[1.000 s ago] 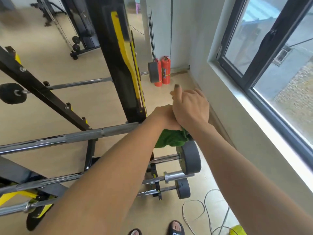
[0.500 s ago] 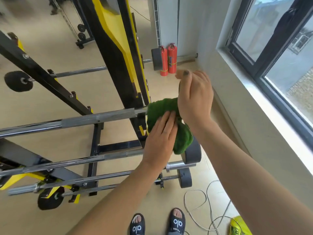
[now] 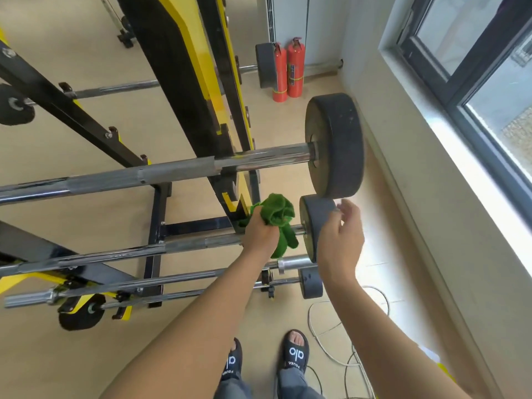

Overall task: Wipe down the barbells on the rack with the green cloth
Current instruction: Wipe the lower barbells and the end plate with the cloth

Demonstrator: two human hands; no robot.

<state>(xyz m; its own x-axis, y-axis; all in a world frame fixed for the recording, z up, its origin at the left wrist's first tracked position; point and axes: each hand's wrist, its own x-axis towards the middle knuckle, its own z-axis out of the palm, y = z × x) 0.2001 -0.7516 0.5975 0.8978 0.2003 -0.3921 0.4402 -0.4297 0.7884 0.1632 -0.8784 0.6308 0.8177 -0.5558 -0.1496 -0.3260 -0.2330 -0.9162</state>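
Several chrome barbells lie across a black and yellow rack point(image 3: 198, 90). The top barbell point(image 3: 172, 172) carries a large black plate point(image 3: 335, 145) at its right end. Below it runs a second barbell point(image 3: 184, 246) with a smaller black plate point(image 3: 312, 220). My left hand point(image 3: 259, 236) grips the bunched green cloth point(image 3: 276, 216) at that second bar, just left of the small plate. My right hand point(image 3: 341, 240) hovers with relaxed fingers beside the small plate's rim, holding nothing.
Two lower barbells point(image 3: 184, 279) sit under the second one, with a small plate point(image 3: 311, 283) at the right. Two red fire extinguishers point(image 3: 289, 70) stand by the wall. White cables point(image 3: 331, 341) loop on the floor near my sandalled feet. A window wall runs along the right.
Both hands dropped from the top barbell's right end to the second barbell. My left hand took the cloth alone; my right hand let go of it and opened.
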